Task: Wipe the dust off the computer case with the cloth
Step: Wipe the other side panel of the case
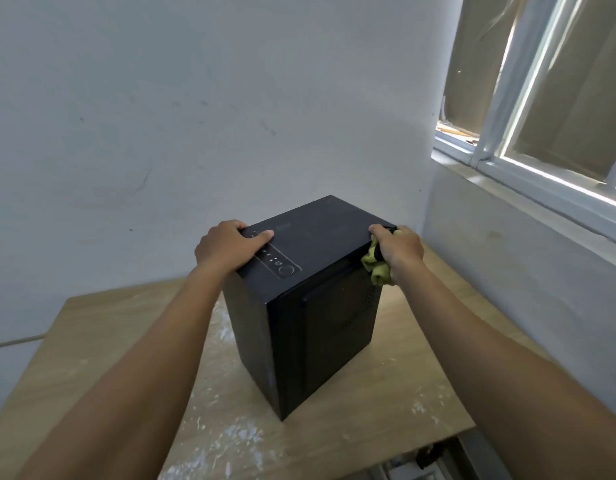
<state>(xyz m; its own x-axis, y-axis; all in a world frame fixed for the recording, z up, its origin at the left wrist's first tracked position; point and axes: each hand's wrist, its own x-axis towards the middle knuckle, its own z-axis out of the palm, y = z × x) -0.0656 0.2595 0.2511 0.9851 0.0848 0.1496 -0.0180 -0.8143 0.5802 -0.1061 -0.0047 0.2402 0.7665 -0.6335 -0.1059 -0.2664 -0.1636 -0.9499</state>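
Note:
A black computer case (320, 317) stands upright on a wooden table (91, 341), with a strip of buttons and ports along its top front edge. My left hand (226, 245) grips the top left edge of the case, thumb lying across the top panel. My right hand (398, 249) holds a bunched yellow-green cloth (377, 270) against the top right edge of the case. Part of the cloth hangs down over the right side panel. The case's back and left side are hidden.
The table carries white paint flecks and dust around the case. A pale wall rises close behind. A window (549, 126) with a white frame and sill lies to the right. The table's near right edge drops off at the bottom.

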